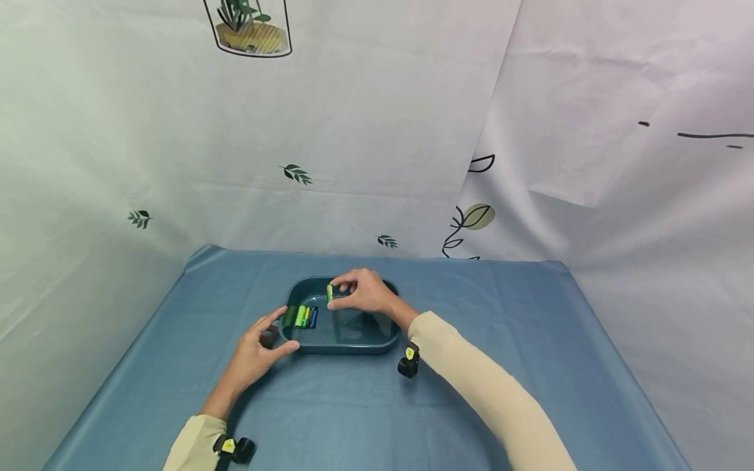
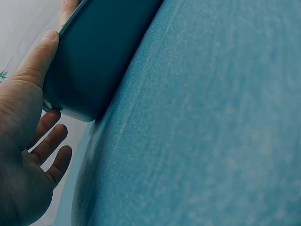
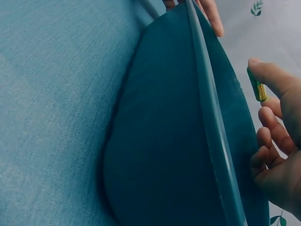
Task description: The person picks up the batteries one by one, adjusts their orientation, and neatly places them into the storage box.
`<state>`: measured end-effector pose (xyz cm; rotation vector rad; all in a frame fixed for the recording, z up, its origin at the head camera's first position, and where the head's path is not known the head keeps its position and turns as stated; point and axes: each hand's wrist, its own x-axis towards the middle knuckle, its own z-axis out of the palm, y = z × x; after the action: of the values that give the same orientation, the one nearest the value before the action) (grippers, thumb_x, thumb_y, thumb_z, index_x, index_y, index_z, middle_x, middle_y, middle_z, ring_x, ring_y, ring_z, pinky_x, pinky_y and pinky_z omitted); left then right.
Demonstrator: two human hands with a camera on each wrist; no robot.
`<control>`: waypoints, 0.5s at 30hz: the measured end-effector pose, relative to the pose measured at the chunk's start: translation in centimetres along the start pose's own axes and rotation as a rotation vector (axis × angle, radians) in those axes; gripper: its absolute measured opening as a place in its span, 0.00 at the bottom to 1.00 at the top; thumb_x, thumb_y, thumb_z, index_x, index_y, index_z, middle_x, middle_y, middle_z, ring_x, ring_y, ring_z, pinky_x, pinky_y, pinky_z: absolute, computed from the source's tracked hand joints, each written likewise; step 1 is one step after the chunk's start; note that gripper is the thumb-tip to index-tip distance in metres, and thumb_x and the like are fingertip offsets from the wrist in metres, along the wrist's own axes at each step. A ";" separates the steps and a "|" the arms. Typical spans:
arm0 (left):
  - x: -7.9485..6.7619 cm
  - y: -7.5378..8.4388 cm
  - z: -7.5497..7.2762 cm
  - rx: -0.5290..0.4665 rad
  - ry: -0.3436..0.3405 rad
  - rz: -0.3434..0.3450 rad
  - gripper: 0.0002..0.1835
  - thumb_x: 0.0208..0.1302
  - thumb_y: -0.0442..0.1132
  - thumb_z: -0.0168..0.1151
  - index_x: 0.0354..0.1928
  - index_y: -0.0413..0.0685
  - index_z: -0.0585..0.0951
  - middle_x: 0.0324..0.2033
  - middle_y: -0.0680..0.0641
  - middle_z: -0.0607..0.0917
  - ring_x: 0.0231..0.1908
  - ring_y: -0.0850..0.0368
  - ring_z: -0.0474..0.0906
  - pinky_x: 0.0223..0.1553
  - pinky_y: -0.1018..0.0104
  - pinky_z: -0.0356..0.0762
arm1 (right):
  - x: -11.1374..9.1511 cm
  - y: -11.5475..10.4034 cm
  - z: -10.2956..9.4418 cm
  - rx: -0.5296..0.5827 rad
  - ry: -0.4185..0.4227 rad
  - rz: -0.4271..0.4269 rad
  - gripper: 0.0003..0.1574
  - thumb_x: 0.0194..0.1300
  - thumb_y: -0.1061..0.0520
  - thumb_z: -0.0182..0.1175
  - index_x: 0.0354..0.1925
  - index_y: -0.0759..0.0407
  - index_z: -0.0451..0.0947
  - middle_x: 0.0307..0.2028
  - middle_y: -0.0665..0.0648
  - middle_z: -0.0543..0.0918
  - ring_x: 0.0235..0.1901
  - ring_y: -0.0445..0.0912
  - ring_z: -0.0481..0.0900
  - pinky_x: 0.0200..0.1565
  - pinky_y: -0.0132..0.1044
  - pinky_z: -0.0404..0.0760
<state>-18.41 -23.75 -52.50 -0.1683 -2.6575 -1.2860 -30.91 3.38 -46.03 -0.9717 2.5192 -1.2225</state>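
Observation:
My right hand (image 1: 368, 291) pinches a small green-and-yellow battery (image 1: 330, 293) between thumb and fingertips, over the dark teal tray (image 1: 353, 348). In the right wrist view that battery (image 3: 257, 85) tilts beyond the tray's rim, and the other fingers are loosely bent. Several batteries (image 1: 302, 316), green, lime and blue, lie side by side at the tray's left end. There my left hand (image 1: 256, 350) rests spread against the rim, its thumb at the near corner and a forefinger farther back. The left wrist view shows its straight thumb (image 2: 44, 52) touching the rim, with the lower fingers relaxed.
A blue cloth (image 1: 353, 405) covers the table under the tray. Pale curtains (image 1: 365, 131) printed with leaves hang behind the table and along its sides. A small black camera (image 1: 409, 361) is strapped to the right wrist, another (image 1: 235, 449) to the left.

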 end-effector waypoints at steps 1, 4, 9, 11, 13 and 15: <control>0.0 0.0 0.0 -0.001 0.000 -0.001 0.44 0.59 0.47 0.78 0.76 0.53 0.69 0.64 0.36 0.75 0.52 0.40 0.78 0.49 0.39 0.76 | 0.0 0.0 0.1 0.006 0.002 0.000 0.29 0.61 0.46 0.76 0.58 0.54 0.85 0.42 0.50 0.83 0.37 0.41 0.76 0.39 0.34 0.78; 0.0 0.0 0.0 0.001 0.004 -0.005 0.44 0.59 0.47 0.78 0.76 0.54 0.69 0.64 0.37 0.75 0.52 0.40 0.78 0.49 0.39 0.77 | 0.0 0.0 0.3 0.020 0.004 0.003 0.28 0.61 0.47 0.76 0.58 0.54 0.85 0.42 0.51 0.83 0.36 0.40 0.77 0.38 0.34 0.78; 0.0 -0.1 0.0 0.007 0.005 -0.006 0.44 0.59 0.47 0.78 0.76 0.53 0.69 0.64 0.37 0.75 0.51 0.40 0.78 0.49 0.39 0.77 | 0.0 0.0 0.8 0.019 0.013 0.014 0.29 0.60 0.48 0.76 0.58 0.55 0.85 0.40 0.50 0.83 0.33 0.40 0.77 0.36 0.32 0.76; 0.0 0.0 0.0 0.009 0.006 -0.002 0.43 0.59 0.47 0.78 0.76 0.53 0.69 0.64 0.37 0.75 0.51 0.40 0.78 0.48 0.39 0.77 | 0.0 0.0 1.1 0.009 0.018 0.020 0.29 0.60 0.48 0.76 0.58 0.54 0.85 0.39 0.50 0.83 0.33 0.40 0.76 0.35 0.32 0.76; 0.0 0.0 0.0 0.008 0.006 0.002 0.44 0.59 0.47 0.78 0.75 0.52 0.69 0.64 0.36 0.75 0.51 0.40 0.78 0.48 0.39 0.77 | 0.1 0.0 1.3 -0.001 0.023 0.025 0.30 0.60 0.48 0.77 0.58 0.54 0.85 0.38 0.50 0.83 0.33 0.39 0.76 0.36 0.32 0.76; 0.0 0.1 0.0 0.008 0.005 0.004 0.44 0.58 0.48 0.78 0.75 0.52 0.69 0.63 0.36 0.76 0.50 0.40 0.79 0.48 0.40 0.77 | 0.1 0.1 1.6 -0.013 0.027 0.027 0.30 0.59 0.48 0.77 0.58 0.54 0.85 0.38 0.49 0.83 0.33 0.39 0.77 0.37 0.32 0.76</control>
<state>-18.37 -23.68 -52.46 -0.1695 -2.6567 -1.2722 -30.33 2.34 -47.10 -0.9273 2.5553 -1.2206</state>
